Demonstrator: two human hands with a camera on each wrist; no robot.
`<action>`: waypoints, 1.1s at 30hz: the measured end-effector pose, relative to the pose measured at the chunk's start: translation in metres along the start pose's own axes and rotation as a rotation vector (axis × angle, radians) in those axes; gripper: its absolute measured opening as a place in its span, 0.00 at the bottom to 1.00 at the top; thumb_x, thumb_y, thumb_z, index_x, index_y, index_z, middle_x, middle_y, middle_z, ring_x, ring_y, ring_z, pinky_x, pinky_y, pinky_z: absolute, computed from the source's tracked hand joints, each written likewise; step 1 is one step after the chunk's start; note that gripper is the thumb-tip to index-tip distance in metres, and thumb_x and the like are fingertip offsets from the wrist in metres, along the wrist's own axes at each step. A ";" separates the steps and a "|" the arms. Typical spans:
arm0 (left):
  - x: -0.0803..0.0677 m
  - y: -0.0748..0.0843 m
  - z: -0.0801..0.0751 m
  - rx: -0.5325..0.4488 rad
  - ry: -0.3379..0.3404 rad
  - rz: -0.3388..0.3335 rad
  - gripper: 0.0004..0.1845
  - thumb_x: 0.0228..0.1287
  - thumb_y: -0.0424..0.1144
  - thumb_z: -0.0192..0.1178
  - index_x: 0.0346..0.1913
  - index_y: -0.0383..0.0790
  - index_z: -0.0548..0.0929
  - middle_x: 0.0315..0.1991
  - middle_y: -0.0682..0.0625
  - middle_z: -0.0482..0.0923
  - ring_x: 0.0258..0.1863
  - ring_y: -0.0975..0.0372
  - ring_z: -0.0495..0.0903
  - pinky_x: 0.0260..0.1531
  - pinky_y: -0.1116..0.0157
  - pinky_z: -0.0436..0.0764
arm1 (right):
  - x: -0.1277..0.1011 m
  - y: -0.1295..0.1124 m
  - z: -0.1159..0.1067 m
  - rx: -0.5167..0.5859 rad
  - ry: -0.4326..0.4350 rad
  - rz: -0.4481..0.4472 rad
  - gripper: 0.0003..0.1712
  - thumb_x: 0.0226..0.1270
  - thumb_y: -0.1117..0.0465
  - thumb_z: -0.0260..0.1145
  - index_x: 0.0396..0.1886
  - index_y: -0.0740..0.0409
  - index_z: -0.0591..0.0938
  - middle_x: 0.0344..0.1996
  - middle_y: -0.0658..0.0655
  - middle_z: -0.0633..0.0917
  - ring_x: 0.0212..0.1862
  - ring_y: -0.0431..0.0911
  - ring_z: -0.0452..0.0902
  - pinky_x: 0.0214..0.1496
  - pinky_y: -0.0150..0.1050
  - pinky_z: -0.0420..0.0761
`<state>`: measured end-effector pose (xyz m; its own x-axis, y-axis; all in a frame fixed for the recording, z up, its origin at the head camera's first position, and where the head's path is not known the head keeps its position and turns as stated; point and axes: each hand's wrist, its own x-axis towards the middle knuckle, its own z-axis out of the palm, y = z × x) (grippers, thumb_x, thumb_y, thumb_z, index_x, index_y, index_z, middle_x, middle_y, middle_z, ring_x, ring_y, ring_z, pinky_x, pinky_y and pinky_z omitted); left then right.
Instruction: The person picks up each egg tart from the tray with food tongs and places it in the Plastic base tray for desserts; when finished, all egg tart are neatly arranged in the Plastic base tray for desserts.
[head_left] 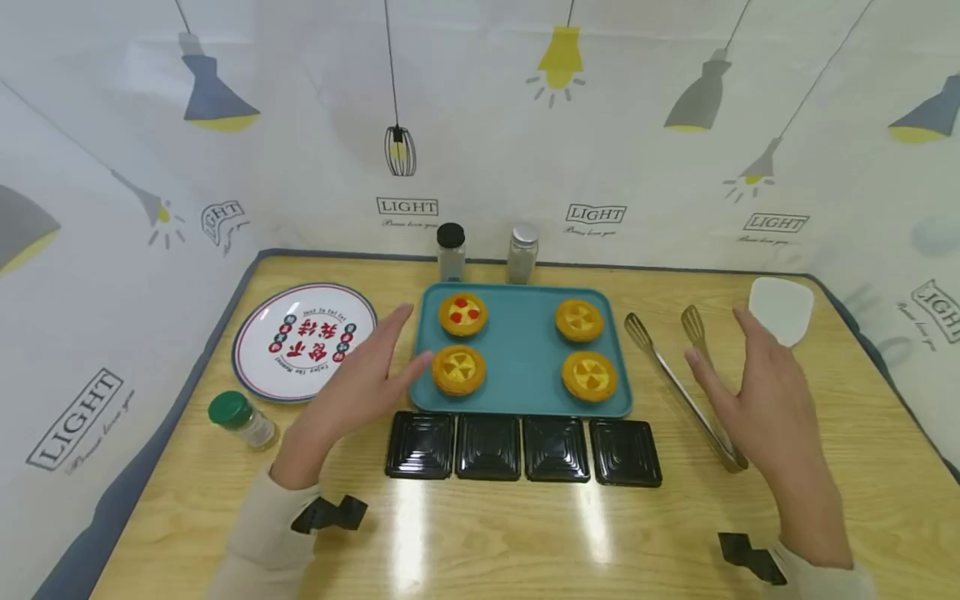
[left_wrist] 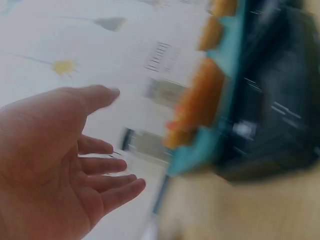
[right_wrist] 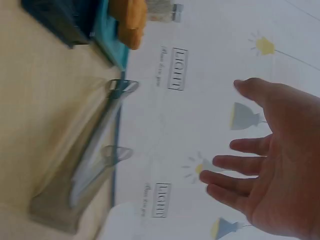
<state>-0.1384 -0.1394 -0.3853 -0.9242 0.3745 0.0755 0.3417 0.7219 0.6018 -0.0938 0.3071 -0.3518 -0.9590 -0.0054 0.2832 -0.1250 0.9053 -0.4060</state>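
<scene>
My left hand is held above the table between the white plate and the teal tray, fingers extended, thumb apart, holding nothing. My right hand hovers just right of the metal tongs, also with nothing in it. On the tray sit several egg tarts: one with red pieces at the back left, the others with yellow-orange wedges, such as the front right tart. Both wrist views show the palms bare, with loosely extended fingers.
Several black square dishes line the tray's front edge. A green-capped jar lies tilted near the plate. Black-capped and silver-capped shakers stand behind the tray. At the back right lies a white scraper-like piece.
</scene>
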 end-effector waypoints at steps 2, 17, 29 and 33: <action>-0.002 -0.011 0.005 -0.061 -0.024 -0.029 0.42 0.73 0.57 0.51 0.78 0.39 0.48 0.76 0.41 0.50 0.73 0.48 0.55 0.69 0.48 0.59 | -0.005 0.007 0.001 0.057 -0.066 0.065 0.47 0.74 0.42 0.56 0.78 0.61 0.49 0.70 0.75 0.60 0.64 0.76 0.58 0.56 0.74 0.61; -0.015 -0.056 0.043 -0.118 -0.003 0.038 0.42 0.69 0.58 0.56 0.78 0.48 0.52 0.78 0.46 0.47 0.75 0.51 0.46 0.71 0.46 0.50 | -0.029 0.040 0.031 0.213 -0.249 0.268 0.53 0.73 0.40 0.56 0.73 0.78 0.48 0.64 0.85 0.60 0.62 0.78 0.59 0.53 0.73 0.68; -0.014 -0.064 0.050 -0.079 0.023 0.092 0.39 0.70 0.55 0.58 0.77 0.47 0.57 0.77 0.47 0.51 0.74 0.52 0.51 0.71 0.47 0.53 | -0.032 0.059 0.054 0.162 -0.101 0.193 0.42 0.66 0.47 0.68 0.62 0.79 0.69 0.49 0.78 0.76 0.48 0.66 0.73 0.42 0.58 0.76; -0.013 -0.064 0.050 -0.079 0.022 0.097 0.38 0.70 0.55 0.58 0.77 0.47 0.57 0.77 0.47 0.51 0.74 0.51 0.51 0.71 0.47 0.53 | -0.032 0.062 0.058 0.171 -0.058 0.215 0.43 0.65 0.47 0.69 0.63 0.80 0.68 0.51 0.80 0.73 0.52 0.71 0.70 0.46 0.63 0.73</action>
<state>-0.1396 -0.1614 -0.4648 -0.8914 0.4265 0.1534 0.4156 0.6342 0.6519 -0.0857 0.3386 -0.4368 -0.9804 0.1507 0.1268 0.0468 0.8034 -0.5936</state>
